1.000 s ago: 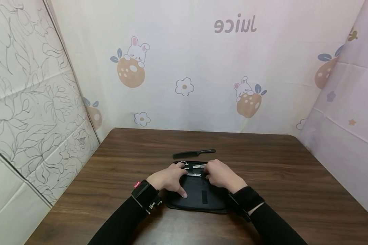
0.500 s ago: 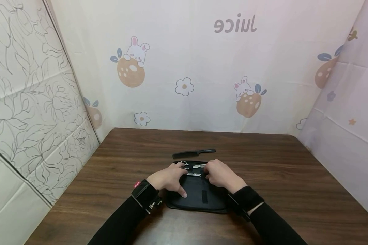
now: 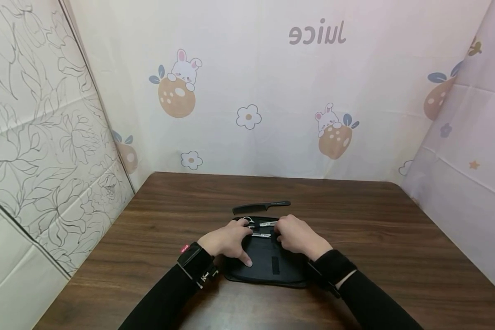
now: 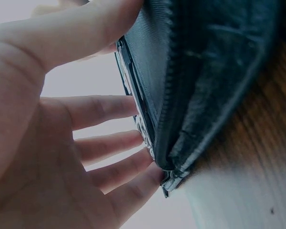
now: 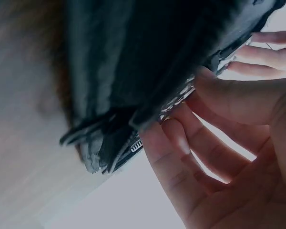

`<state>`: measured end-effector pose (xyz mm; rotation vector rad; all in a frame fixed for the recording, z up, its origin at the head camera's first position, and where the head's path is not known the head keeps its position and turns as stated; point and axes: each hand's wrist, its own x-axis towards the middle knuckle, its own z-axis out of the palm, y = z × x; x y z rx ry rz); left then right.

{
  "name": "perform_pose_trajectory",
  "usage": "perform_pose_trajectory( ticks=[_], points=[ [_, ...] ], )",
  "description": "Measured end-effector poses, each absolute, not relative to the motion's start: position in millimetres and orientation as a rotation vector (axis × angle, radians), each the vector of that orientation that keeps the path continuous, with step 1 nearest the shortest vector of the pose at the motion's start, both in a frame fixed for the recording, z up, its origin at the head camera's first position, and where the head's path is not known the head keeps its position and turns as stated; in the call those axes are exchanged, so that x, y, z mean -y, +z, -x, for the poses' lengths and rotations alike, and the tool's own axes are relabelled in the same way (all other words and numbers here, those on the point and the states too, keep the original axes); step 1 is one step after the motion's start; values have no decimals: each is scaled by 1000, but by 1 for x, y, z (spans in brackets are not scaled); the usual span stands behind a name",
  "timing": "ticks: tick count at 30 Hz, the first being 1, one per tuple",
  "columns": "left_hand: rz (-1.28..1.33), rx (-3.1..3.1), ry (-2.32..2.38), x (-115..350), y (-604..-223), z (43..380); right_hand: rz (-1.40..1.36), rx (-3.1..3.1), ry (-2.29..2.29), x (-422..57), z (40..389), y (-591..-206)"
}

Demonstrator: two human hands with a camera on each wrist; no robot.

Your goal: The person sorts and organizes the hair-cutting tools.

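Left hand (image 3: 227, 240): rests on the left part of a flat black zippered fabric case (image 3: 268, 266), fingers nearly straight and relaxed, thumb pressed on the cloth; black comb (image 3: 261, 206): lies on the dark brown wooden table (image 3: 396, 247), just beyond the case; slim silver metal tools (image 3: 264, 229): lie in the case's far part, between the two hands; right hand (image 3: 297, 236): fingers bent over the tools, whether it pinches one cannot be told.
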<state>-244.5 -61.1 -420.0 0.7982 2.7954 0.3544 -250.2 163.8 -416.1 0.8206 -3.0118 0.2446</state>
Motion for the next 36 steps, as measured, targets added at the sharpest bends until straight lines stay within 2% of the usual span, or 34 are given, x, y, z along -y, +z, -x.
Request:
perform_pose_trajectory(
  ticks=[16,36],
  points=[
    [-791,-2804,327,61,-420,246,-977,3006,-47,-158,254,-407],
    [-799,-2802,319,60,-420,245,-961,3118,3,-153,270,-393]
  ],
)
